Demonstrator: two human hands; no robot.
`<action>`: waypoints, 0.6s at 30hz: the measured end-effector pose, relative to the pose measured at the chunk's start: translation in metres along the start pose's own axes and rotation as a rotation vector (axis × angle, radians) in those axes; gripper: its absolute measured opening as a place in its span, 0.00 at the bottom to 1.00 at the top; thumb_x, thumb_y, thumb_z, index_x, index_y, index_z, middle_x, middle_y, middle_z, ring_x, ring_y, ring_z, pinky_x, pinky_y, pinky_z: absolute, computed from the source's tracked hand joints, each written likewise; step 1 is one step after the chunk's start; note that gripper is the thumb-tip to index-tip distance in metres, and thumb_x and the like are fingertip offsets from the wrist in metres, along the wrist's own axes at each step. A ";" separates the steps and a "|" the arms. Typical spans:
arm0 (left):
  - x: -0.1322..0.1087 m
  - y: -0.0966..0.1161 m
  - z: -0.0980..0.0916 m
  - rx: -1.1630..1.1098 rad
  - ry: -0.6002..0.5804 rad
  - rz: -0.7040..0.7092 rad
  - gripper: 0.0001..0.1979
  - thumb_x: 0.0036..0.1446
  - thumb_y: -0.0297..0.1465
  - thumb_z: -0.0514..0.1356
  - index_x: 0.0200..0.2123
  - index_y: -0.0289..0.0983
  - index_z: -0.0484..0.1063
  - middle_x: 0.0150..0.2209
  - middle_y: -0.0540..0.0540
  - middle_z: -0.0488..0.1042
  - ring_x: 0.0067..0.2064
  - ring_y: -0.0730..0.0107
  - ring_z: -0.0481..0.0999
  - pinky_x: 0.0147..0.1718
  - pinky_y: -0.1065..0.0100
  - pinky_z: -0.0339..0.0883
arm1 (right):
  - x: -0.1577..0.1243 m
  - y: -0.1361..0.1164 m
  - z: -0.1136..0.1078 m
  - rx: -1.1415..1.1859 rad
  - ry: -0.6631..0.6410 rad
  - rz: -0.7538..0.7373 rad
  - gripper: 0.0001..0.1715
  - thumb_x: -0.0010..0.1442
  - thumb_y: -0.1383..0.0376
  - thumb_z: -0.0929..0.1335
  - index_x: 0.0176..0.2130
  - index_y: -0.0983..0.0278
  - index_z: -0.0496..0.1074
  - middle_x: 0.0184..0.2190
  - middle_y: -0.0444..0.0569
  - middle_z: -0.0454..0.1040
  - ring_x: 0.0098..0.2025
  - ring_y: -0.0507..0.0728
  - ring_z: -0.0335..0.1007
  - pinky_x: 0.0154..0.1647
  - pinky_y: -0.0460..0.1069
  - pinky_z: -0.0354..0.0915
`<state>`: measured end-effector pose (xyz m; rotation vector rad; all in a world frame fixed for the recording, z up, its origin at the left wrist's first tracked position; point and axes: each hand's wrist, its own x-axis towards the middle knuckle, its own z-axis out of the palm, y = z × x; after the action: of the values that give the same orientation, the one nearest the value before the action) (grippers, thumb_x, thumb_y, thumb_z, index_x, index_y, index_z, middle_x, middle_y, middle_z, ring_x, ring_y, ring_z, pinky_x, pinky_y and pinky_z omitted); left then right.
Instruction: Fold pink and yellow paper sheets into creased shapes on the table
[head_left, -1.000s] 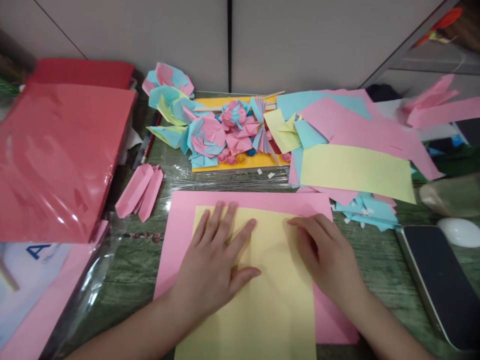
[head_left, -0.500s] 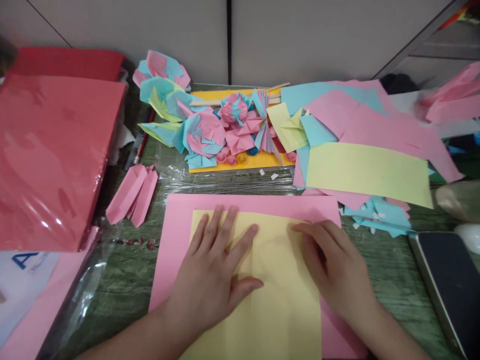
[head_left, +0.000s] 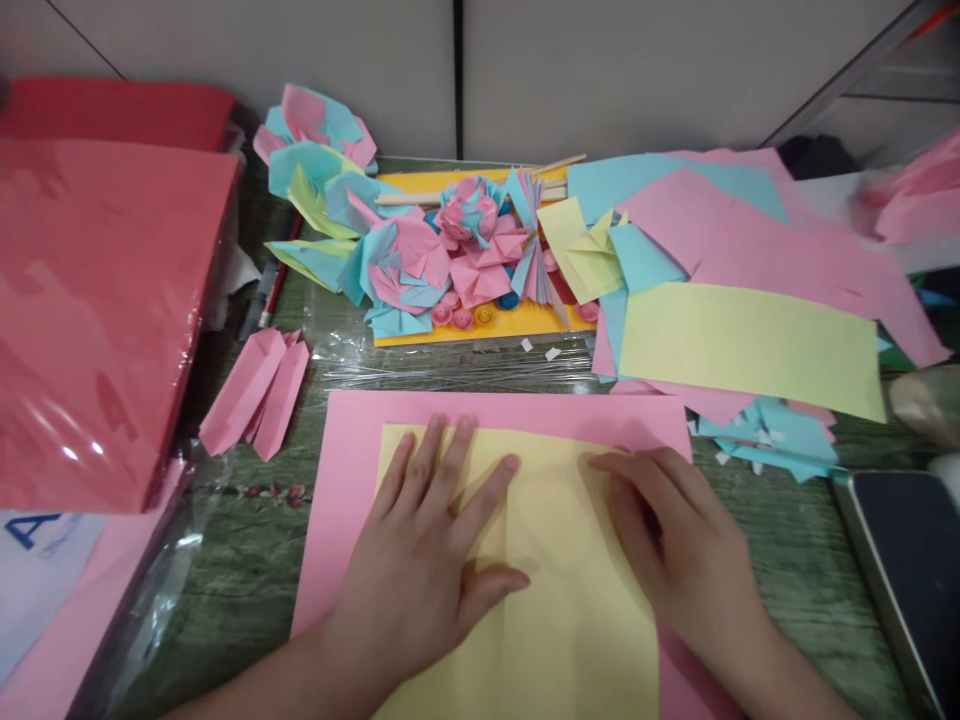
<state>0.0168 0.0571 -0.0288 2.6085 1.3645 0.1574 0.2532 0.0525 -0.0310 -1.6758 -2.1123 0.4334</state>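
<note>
A sheet of yellow paper [head_left: 555, 530] with an upright crease lies over a larger pink sheet [head_left: 349, 440] in front of me. My left hand [head_left: 420, 550] rests flat on the yellow paper's left half, fingers spread and thumb out to the right. At the yellow paper's upper right edge, my right hand [head_left: 675, 540] is curled, with index finger and thumb closed on that edge. The thumb tip is partly hidden behind the fingers.
Folded paper flowers [head_left: 409, 260] lie on a yellow-orange board behind the sheets. Thin wires [head_left: 450, 375] run in front of it. Coloured paper scraps [head_left: 750, 340] and a phone [head_left: 907, 580] are at right. Wrapped red paper [head_left: 97, 320] and folded pink pieces [head_left: 259, 390] are at left.
The view has shifted slightly. Both hands keep nearly the same pose on the yellow paper, whose right edge bulges a little further right near the bottom.
</note>
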 end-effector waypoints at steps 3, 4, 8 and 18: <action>0.000 0.000 -0.001 0.015 0.000 0.007 0.40 0.53 0.55 0.52 0.64 0.43 0.50 0.66 0.36 0.42 0.65 0.40 0.43 0.58 0.43 0.47 | -0.001 0.000 -0.001 -0.003 -0.002 -0.004 0.12 0.61 0.70 0.61 0.44 0.61 0.67 0.34 0.50 0.68 0.37 0.57 0.65 0.37 0.53 0.64; 0.000 0.000 -0.001 0.019 -0.002 0.006 0.40 0.53 0.55 0.52 0.64 0.43 0.50 0.66 0.35 0.42 0.65 0.40 0.43 0.58 0.43 0.47 | -0.001 0.000 -0.001 -0.004 -0.001 -0.006 0.12 0.61 0.71 0.61 0.44 0.62 0.67 0.34 0.50 0.68 0.37 0.57 0.65 0.37 0.53 0.64; 0.001 0.001 -0.002 0.019 -0.006 0.005 0.40 0.52 0.55 0.52 0.64 0.43 0.50 0.66 0.35 0.43 0.65 0.39 0.44 0.58 0.43 0.47 | 0.000 0.000 0.000 -0.010 -0.005 -0.002 0.12 0.61 0.71 0.61 0.44 0.63 0.67 0.34 0.49 0.67 0.37 0.56 0.65 0.38 0.52 0.63; 0.000 0.000 -0.001 0.016 -0.018 0.009 0.40 0.53 0.55 0.51 0.64 0.43 0.49 0.66 0.34 0.42 0.65 0.38 0.42 0.57 0.43 0.47 | 0.001 -0.001 0.000 -0.019 0.007 -0.002 0.11 0.60 0.71 0.61 0.43 0.62 0.67 0.34 0.49 0.68 0.37 0.56 0.65 0.37 0.52 0.63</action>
<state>0.0165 0.0576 -0.0276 2.6224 1.3538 0.1244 0.2522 0.0532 -0.0299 -1.6837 -2.1191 0.4073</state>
